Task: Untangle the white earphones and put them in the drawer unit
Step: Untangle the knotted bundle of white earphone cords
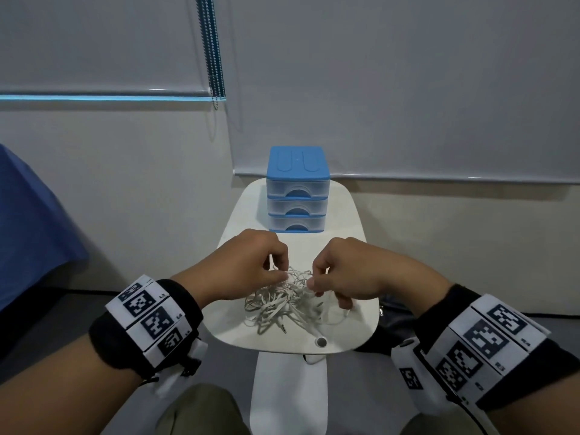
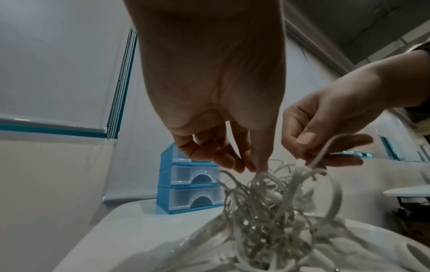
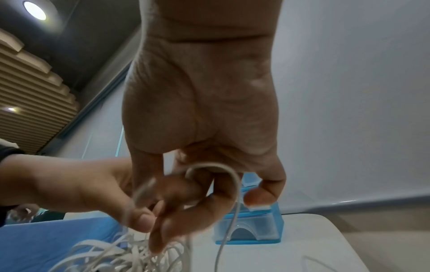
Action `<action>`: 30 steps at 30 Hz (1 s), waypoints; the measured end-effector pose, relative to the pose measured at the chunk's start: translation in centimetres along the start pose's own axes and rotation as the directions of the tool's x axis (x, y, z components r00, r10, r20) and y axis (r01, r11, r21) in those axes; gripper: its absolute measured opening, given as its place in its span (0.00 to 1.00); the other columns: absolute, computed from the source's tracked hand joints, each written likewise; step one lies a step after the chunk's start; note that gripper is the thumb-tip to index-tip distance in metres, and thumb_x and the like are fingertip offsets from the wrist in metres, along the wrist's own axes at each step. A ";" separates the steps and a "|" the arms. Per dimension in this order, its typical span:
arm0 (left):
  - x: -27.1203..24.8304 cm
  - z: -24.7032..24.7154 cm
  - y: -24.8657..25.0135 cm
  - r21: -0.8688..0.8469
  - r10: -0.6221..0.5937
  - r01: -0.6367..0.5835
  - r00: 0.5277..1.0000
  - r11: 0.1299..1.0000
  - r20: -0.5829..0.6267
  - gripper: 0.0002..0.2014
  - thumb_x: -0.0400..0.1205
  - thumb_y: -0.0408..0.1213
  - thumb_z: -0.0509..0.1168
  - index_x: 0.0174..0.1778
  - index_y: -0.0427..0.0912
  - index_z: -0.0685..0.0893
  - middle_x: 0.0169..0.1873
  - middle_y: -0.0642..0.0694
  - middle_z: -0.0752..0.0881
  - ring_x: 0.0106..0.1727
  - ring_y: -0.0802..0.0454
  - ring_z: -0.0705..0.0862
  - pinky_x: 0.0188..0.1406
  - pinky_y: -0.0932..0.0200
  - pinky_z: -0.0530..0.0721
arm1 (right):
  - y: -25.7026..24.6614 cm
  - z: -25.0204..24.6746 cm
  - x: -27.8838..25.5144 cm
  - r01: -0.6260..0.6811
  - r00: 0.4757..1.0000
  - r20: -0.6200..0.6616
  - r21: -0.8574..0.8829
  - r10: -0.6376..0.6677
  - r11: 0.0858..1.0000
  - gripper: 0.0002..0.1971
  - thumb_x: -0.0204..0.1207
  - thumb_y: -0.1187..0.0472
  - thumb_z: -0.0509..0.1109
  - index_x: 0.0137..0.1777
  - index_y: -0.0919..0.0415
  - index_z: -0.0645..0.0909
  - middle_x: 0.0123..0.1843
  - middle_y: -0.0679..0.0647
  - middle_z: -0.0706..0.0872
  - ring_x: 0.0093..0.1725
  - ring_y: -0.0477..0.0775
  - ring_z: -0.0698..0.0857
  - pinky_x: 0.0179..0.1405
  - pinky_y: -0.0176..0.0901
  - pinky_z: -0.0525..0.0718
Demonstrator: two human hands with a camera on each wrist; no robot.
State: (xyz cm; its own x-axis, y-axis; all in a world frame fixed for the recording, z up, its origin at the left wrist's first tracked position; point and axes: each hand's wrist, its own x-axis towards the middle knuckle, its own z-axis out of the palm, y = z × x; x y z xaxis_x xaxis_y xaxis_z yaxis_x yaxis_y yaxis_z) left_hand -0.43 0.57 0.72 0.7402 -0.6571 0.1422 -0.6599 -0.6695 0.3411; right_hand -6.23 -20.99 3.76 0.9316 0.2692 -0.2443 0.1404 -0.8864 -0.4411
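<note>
White earphones: dense tangled heap

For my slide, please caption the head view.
Both hands pinch tangled earphones before closed drawers.

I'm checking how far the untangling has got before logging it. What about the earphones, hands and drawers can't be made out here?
- Earphones: how knotted, head view; strands too thin, overlapping.
- Left hand fingers: exact strand pinched; left wrist view, bunched fingers hide it.
- Right hand: cable loop blurred, right wrist view.
- Drawer unit: contents; frosted fronts.
</note>
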 end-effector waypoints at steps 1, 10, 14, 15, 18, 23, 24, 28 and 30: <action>0.1 0.0 0.2 -0.002 -0.010 0.010 1.000 1.000 0.004 0.07 0.80 0.45 0.77 0.39 0.54 0.86 0.40 0.60 0.85 0.41 0.64 0.83 0.41 0.60 0.80 | -0.2 0.1 0.0 -0.005 1.000 -0.002 0.010 0.005 1.000 0.19 0.82 0.41 0.71 0.42 0.56 0.91 0.27 0.49 0.87 0.27 0.45 0.85 0.38 0.41 0.82; 0.9 -0.1 1.2 -0.200 -0.115 0.128 0.990 0.971 0.076 0.10 0.82 0.45 0.76 0.36 0.50 0.87 0.34 0.56 0.89 0.33 0.64 0.82 0.38 0.66 0.78 | -1.5 0.5 0.4 -0.009 0.995 0.096 -0.158 0.024 0.987 0.23 0.75 0.33 0.74 0.33 0.53 0.89 0.25 0.45 0.78 0.33 0.47 0.78 0.39 0.45 0.78; 0.8 -0.5 1.2 -0.304 -0.135 0.165 0.984 0.938 0.117 0.09 0.83 0.43 0.76 0.39 0.46 0.90 0.35 0.53 0.92 0.34 0.62 0.84 0.40 0.63 0.80 | -1.0 1.0 0.3 -0.001 0.990 0.141 -0.145 0.022 0.989 0.17 0.76 0.38 0.76 0.40 0.52 0.93 0.28 0.44 0.81 0.38 0.48 0.80 0.41 0.44 0.80; 0.7 -0.5 1.3 -0.315 -0.139 0.172 0.982 0.933 0.125 0.09 0.83 0.43 0.76 0.39 0.46 0.90 0.34 0.53 0.92 0.33 0.62 0.83 0.39 0.65 0.79 | -0.7 1.1 0.4 0.016 0.990 0.138 -0.138 0.004 0.990 0.12 0.76 0.45 0.78 0.41 0.52 0.93 0.30 0.43 0.82 0.40 0.49 0.81 0.42 0.45 0.81; 0.7 -0.5 1.3 -0.351 -0.152 0.192 0.978 0.917 0.140 0.08 0.82 0.42 0.77 0.39 0.44 0.91 0.35 0.48 0.92 0.33 0.60 0.83 0.37 0.66 0.79 | 0.1 1.2 0.8 0.024 0.994 0.105 -0.100 -0.013 0.995 0.05 0.76 0.54 0.78 0.45 0.53 0.94 0.36 0.47 0.86 0.43 0.51 0.82 0.46 0.46 0.83; 0.6 -0.3 1.5 -0.360 -0.160 0.206 0.975 0.910 0.155 0.08 0.84 0.42 0.75 0.43 0.41 0.90 0.37 0.48 0.92 0.34 0.59 0.85 0.38 0.67 0.81 | 0.7 1.6 1.2 -0.005 0.999 -0.036 -0.046 0.003 0.999 0.04 0.79 0.56 0.77 0.43 0.53 0.91 0.45 0.50 0.90 0.39 0.45 0.80 0.34 0.37 0.76; 0.6 -0.3 1.5 -0.356 -0.157 0.208 0.973 0.911 0.168 0.08 0.84 0.42 0.75 0.44 0.41 0.90 0.37 0.48 0.92 0.34 0.59 0.85 0.37 0.67 0.81 | 0.7 1.7 1.2 -0.005 0.998 -0.055 -0.036 0.003 0.999 0.05 0.79 0.56 0.77 0.42 0.52 0.90 0.41 0.47 0.88 0.39 0.43 0.80 0.34 0.37 0.75; 0.7 -0.3 2.1 -0.372 -0.147 0.227 0.962 0.900 0.232 0.10 0.87 0.43 0.71 0.46 0.40 0.90 0.33 0.51 0.89 0.33 0.57 0.83 0.38 0.66 0.79 | 0.6 1.7 1.4 -0.013 0.991 -0.131 -0.044 0.007 0.999 0.05 0.79 0.53 0.77 0.48 0.53 0.92 0.44 0.49 0.89 0.48 0.52 0.84 0.45 0.43 0.82; 0.9 -0.5 2.5 -0.418 -0.161 0.261 0.952 0.870 0.259 0.14 0.89 0.46 0.67 0.47 0.39 0.90 0.37 0.46 0.91 0.34 0.55 0.84 0.36 0.67 0.77 | 0.5 1.4 1.5 -0.032 0.990 -0.142 -0.068 0.022 0.997 0.06 0.78 0.50 0.76 0.47 0.51 0.91 0.46 0.49 0.89 0.51 0.55 0.84 0.56 0.50 0.85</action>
State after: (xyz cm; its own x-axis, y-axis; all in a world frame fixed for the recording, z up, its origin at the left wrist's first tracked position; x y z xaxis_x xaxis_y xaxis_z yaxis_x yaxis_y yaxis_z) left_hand -1.34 -1.49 2.11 0.7782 -0.6073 -0.1600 -0.3274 -0.6096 0.7219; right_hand -5.26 -20.47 1.95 0.9726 0.1935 -0.1286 0.1334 -0.9182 -0.3730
